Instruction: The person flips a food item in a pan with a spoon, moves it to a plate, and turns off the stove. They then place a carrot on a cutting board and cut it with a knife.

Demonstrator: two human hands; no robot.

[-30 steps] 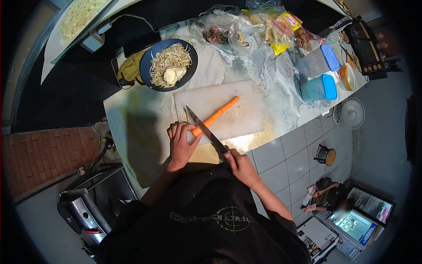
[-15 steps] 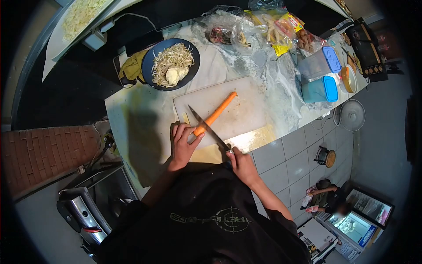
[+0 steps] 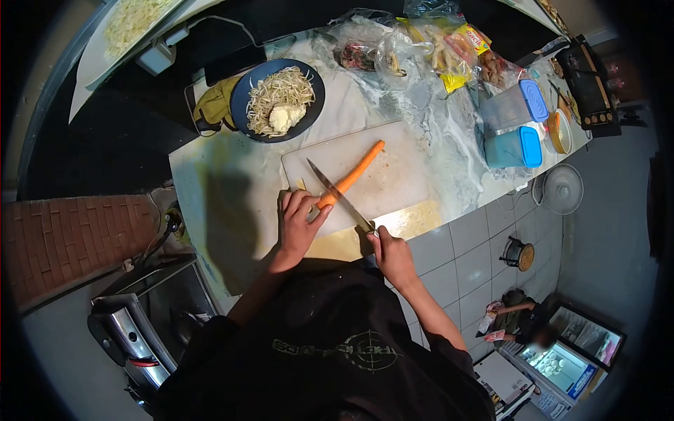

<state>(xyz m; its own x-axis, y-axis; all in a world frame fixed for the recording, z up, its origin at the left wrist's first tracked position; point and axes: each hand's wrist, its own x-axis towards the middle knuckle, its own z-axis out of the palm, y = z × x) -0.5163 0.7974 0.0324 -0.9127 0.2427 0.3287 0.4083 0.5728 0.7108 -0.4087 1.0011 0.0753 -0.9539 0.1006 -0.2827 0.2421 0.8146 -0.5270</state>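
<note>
A long orange carrot (image 3: 361, 168) lies diagonally on the white cutting board (image 3: 404, 186). My left hand (image 3: 298, 224) grips its near end between thumb and fingers. In my right hand (image 3: 393, 259) is the handle of a knife (image 3: 344, 201), its blade crossing over the carrot just beyond my left fingers, tip toward the upper left. Whether the blade touches the carrot cannot be made out. Small pale pieces lie on the board beside my left fingers.
Behind the board stands a dark plate (image 3: 317, 116) with bean sprouts and a pale lump. Plastic bags of food (image 3: 449, 52) and two blue-lidded containers (image 3: 516, 147) occupy the counter's back and right. A person (image 3: 530, 323) is near a lit fridge at lower right.
The whole view has shifted slightly. The knife blade now crosses the carrot a little farther from its near end, and my left hand still grips the carrot.
</note>
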